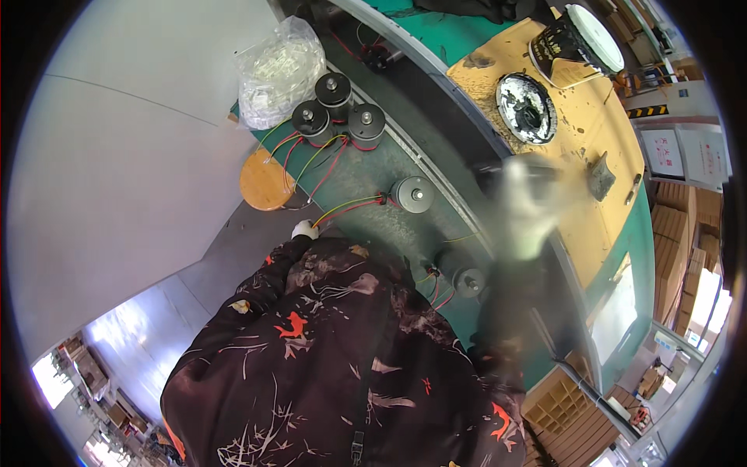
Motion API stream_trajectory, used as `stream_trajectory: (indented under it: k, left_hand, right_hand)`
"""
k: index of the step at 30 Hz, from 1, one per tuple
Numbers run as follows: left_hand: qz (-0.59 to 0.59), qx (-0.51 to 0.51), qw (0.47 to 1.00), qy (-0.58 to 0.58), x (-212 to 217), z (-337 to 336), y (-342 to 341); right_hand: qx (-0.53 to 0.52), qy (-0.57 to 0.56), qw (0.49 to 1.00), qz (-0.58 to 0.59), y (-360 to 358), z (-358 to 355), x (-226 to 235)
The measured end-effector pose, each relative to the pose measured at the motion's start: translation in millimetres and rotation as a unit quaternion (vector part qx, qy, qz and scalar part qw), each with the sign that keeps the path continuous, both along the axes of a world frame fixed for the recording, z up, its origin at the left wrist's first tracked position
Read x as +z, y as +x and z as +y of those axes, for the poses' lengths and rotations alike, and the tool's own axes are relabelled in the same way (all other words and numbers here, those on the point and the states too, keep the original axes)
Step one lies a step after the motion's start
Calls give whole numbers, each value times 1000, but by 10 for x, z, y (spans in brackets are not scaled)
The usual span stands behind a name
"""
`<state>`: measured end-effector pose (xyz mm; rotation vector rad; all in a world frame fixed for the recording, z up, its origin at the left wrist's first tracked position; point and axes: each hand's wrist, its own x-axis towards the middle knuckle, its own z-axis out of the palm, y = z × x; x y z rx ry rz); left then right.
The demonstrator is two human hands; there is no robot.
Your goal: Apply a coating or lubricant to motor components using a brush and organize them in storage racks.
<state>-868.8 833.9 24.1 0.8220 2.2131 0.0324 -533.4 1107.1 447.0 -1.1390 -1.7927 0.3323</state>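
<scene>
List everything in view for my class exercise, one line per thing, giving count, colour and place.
Plastic bag: 1, clear, pale contents, bench's far left
Black-topped motors: 3, clustered beside the bag
Grey-topped motors: 2, mid-bench and further right
Wires: several, red and yellow-green, by the motors
Bench: 1, green, centre
Stool: 1, light brown, left
Panel: 1, pale grey, far left
Cardboard sheet: 1, tan, right
Bucket: 1, black and white, upper right
Stained disc: 1, black and white, near the bucket
Boxes: many, brown, far right
Jacket: 1, dark, patterned, lower centre
Left hand: 1, white, at wire ends
Right hand: 1, whitish, blurred, right of centre
</scene>
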Motion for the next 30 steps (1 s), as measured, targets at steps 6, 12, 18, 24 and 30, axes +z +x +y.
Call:
stream_trajectory:
  k: [6,12,18,24,30]
  left_hand:
    - [0,14,1000,-6,139,36,49]
    - [-9,19,1000,-2,100,-4,23]
    - [-8,26,1000,-10,86,-29,31]
    - [-14,22,1000,-13,81,-8,28]
    - [-6,30,999,-13,89,-25,47]
  right_hand:
    - [-38,-260,962,74,-289,-181,-1078]
    - [-71,-331,940,39,-280,-164,-1411]
    - [-71,-355,930,65,-299,-154,-1610]
    - [-53,-344,932,106,-261,-141,-1619]
    - [-36,-353,931,81,-281,-144,-1502]
